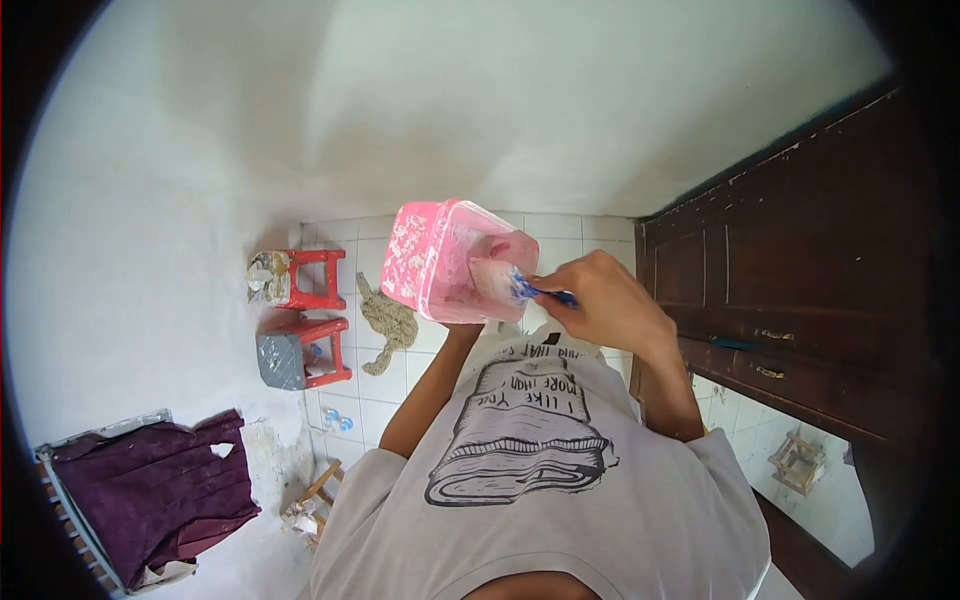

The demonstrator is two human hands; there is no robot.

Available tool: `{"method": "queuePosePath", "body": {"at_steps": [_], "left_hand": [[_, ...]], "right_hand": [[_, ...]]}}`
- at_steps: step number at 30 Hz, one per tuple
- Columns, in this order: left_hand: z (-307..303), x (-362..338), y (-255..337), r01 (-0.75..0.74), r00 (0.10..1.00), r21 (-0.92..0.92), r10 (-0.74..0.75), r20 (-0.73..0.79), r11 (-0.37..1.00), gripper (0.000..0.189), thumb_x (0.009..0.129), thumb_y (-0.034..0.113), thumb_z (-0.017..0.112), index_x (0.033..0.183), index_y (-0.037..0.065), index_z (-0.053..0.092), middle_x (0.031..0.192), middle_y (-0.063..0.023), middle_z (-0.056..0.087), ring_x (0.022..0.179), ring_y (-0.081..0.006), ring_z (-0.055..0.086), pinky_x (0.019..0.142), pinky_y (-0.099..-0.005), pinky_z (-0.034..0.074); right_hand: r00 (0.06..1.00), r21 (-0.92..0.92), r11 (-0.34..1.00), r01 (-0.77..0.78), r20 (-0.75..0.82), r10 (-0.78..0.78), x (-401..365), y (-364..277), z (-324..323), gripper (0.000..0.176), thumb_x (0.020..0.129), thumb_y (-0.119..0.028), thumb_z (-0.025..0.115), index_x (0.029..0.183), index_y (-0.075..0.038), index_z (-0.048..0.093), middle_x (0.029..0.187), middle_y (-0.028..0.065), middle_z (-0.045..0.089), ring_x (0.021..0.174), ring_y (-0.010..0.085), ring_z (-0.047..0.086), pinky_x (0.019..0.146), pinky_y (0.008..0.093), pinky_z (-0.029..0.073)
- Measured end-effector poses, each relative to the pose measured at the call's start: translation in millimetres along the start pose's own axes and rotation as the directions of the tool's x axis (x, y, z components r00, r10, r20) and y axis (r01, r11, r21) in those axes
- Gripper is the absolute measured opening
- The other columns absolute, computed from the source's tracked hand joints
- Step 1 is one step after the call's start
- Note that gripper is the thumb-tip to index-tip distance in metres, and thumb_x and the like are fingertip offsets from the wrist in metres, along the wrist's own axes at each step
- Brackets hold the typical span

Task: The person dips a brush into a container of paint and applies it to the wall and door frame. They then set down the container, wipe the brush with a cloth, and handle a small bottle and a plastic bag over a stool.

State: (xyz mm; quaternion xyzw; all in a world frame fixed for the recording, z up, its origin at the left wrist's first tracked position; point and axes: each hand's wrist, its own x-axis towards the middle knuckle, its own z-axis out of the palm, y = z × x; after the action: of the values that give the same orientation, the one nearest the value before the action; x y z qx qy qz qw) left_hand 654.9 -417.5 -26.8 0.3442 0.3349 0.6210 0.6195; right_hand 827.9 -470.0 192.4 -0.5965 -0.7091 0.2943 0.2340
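Head camera shows the right hand closed around a blue-handled tool, whose tip sits inside the pink tub just to its left. The left hand is hidden under the tub, so I cannot tell its grip.

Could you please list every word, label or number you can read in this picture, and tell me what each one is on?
"I LIKE YO…": print on the grey T-shirt, ending unclear.
"MORE THAN": same print, next line.
A further line near the shirt's hem, perhaps "AND THAT", is partly covered and unsure.
Pink container: white pattern only, no text.
Blue-handled tool in the right hand: nothing legible.
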Motion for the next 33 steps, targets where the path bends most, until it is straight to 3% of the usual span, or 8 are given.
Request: {"method": "queuePosePath", "body": {"at_steps": [7,9,10,17,21,25,28,33], "left_hand": [[13,14,-1,-0.102,0.994,-0.003,0.102,0.047,0.995,0.069,0.092,0.054,0.050,0.143,0.012,0.030,0.141,-0.0084,0.039,0.131,-0.0242,0.039,0.108,-0.0446,0.036],[17,15,12,0.080,0.994,-0.082,-0.073,0.079,0.993,0.089,0.087,0.077,0.026,0.147,0.012,0.024,0.147,-0.0098,0.034,0.136,-0.0296,0.032,0.111,-0.0481,0.029],[-41,17,-65,0.152,0.980,-0.387,-0.088,0.178,0.909,0.095,0.085,0.080,0.026,0.146,0.007,0.024,0.145,-0.0119,0.035,0.134,-0.0296,0.035,0.109,-0.0468,0.033],[-8,24,9,-0.075,0.997,0.182,0.073,0.019,0.980,0.099,0.083,0.081,0.028,0.145,0.003,0.024,0.143,-0.0135,0.036,0.132,-0.0296,0.038,0.107,-0.0459,0.036],[26,19,35,-0.053,0.995,-0.099,0.061,0.079,0.994,0.093,0.088,0.075,0.027,0.141,-0.001,0.030,0.137,-0.0140,0.041,0.126,-0.0277,0.044,0.104,-0.0448,0.039],[-6,9,19,-0.012,0.993,0.051,0.006,0.121,0.999,0.085,0.090,0.074,0.020,0.144,0.008,0.028,0.141,-0.0110,0.039,0.133,-0.0267,0.037,0.109,-0.0446,0.033],[-13,5,23,0.012,0.999,-0.093,-0.008,0.047,0.996,0.087,0.090,0.073,0.029,0.135,-0.002,0.038,0.132,-0.0103,0.046,0.122,-0.0234,0.047,0.102,-0.0426,0.041],[-13,10,21,-0.030,0.995,-0.009,0.031,0.098,0.999,0.087,0.090,0.073,0.029,0.135,-0.002,0.038,0.131,-0.0102,0.047,0.122,-0.0238,0.047,0.103,-0.0425,0.040]], "right_hand": [[0.979,-0.198,0.978,-0.058,-0.201,0.017,8,16,21,0.020,0.079,-0.006,0.066,0.098,-0.001,0.071,0.077,0.0165,0.065,0.062,0.0325,0.062,0.059,0.0400,0.048],[0.983,-0.129,0.990,-0.051,-0.184,0.027,11,21,23,0.022,0.079,-0.005,0.066,0.100,-0.001,0.070,0.079,0.0158,0.065,0.062,0.0319,0.061,0.058,0.0397,0.048],[0.990,-0.086,0.996,0.004,-0.139,-0.015,11,22,24,0.020,0.079,-0.005,0.065,0.098,-0.001,0.071,0.076,0.0155,0.065,0.065,0.0330,0.062,0.062,0.0413,0.049],[0.998,-0.132,0.991,0.026,-0.053,-0.033,0,2,-7,0.020,0.078,-0.006,0.066,0.097,-0.004,0.072,0.078,0.0129,0.065,0.065,0.0310,0.062,0.059,0.0399,0.048],[0.984,-0.272,0.961,-0.042,-0.177,-0.007,16,11,30,0.016,0.079,-0.006,0.065,0.092,-0.002,0.072,0.077,0.0128,0.064,0.067,0.0314,0.062,0.061,0.0408,0.049],[0.999,-0.202,0.978,0.047,-0.012,-0.050,15,12,43,0.017,0.079,-0.006,0.064,0.094,-0.001,0.070,0.076,0.0143,0.063,0.066,0.0328,0.062,0.062,0.0422,0.049],[0.994,-0.023,0.994,0.105,-0.003,-0.105,4,7,20,0.018,0.079,-0.006,0.065,0.095,-0.002,0.071,0.076,0.0138,0.063,0.064,0.0323,0.062,0.061,0.0413,0.049],[0.977,-0.162,0.986,-0.041,-0.212,0.006,5,6,33,0.023,0.078,-0.006,0.067,0.100,-0.003,0.071,0.078,0.0134,0.065,0.063,0.0309,0.062,0.060,0.0394,0.049]]}}
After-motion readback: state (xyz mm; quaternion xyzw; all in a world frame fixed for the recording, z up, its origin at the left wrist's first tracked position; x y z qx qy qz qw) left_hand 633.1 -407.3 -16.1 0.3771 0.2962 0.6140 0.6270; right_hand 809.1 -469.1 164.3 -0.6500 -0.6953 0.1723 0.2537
